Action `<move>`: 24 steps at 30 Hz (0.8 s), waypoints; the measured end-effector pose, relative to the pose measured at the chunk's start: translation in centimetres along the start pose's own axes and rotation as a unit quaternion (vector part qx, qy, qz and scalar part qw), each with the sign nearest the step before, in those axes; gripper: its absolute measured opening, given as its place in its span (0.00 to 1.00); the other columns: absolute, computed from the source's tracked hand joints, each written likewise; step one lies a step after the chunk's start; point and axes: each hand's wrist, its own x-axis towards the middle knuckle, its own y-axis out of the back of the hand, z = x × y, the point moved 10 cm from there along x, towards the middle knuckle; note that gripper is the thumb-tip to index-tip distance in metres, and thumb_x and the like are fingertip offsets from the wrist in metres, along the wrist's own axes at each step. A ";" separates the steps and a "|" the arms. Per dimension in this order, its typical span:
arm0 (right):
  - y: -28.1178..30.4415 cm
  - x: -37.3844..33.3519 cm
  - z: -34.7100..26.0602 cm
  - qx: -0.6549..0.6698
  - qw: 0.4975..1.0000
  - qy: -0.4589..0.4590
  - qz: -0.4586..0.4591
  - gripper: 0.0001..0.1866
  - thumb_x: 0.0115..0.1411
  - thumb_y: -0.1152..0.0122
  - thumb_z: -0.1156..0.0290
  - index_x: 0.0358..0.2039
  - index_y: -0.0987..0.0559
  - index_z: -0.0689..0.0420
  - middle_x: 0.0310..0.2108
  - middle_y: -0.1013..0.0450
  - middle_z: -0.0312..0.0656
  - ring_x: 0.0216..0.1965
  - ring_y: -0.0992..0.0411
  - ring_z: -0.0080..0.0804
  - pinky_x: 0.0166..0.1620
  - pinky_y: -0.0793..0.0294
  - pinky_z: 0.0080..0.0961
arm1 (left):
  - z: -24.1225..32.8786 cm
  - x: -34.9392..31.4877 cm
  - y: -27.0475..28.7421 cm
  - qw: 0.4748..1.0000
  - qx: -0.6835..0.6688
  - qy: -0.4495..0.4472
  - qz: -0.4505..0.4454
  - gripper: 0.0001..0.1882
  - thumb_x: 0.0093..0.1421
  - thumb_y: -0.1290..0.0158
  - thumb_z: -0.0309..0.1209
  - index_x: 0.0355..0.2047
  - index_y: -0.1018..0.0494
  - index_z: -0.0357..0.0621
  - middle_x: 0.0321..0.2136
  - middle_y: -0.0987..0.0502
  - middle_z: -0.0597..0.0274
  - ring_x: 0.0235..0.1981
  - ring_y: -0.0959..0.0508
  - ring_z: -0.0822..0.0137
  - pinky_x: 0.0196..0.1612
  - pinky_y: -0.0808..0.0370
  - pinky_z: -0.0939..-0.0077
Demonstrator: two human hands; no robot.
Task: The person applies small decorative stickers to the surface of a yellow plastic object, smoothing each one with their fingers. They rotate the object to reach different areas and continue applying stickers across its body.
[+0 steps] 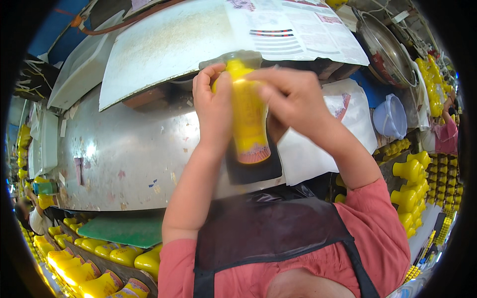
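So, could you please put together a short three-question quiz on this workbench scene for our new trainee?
1. True or false: both hands grip the yellow bottle at once.
2. Which side of the picture shows the pale blue bowl? A) left B) right C) bottom centre
3. Fill in: the row of yellow bottles at lower left lies beside a ___ mat.

Key
1. True: the left hand and right hand both wrap around it, above the steel table.
2. B
3. green
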 end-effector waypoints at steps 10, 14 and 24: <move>-3.4 -1.1 -1.0 -0.291 0.952 0.071 -0.058 0.29 0.65 0.39 0.54 0.63 0.28 0.52 0.24 0.23 0.43 0.22 0.22 0.42 0.25 0.25 0.36 | 2.2 -0.5 -0.5 0.988 0.131 -0.077 -0.019 0.15 0.69 0.50 0.37 0.45 0.25 0.37 0.45 0.28 0.55 0.48 0.26 0.62 0.54 0.30 0.69; -3.6 -1.0 -0.8 -0.319 0.943 0.053 -0.080 0.31 0.66 0.40 0.53 0.65 0.31 0.53 0.22 0.24 0.44 0.22 0.22 0.42 0.25 0.25 0.35 | 2.2 0.1 -0.5 0.987 0.142 -0.077 -0.021 0.15 0.68 0.51 0.37 0.44 0.24 0.37 0.43 0.27 0.54 0.47 0.25 0.60 0.53 0.29 0.67; -3.5 -0.9 -0.1 -0.272 0.958 0.044 -0.086 0.33 0.64 0.39 0.51 0.66 0.31 0.51 0.22 0.23 0.45 0.22 0.22 0.44 0.26 0.25 0.37 | 3.6 -1.4 -1.0 0.956 0.226 -0.186 -0.025 0.17 0.71 0.55 0.37 0.50 0.28 0.37 0.47 0.27 0.52 0.49 0.26 0.58 0.55 0.30 0.64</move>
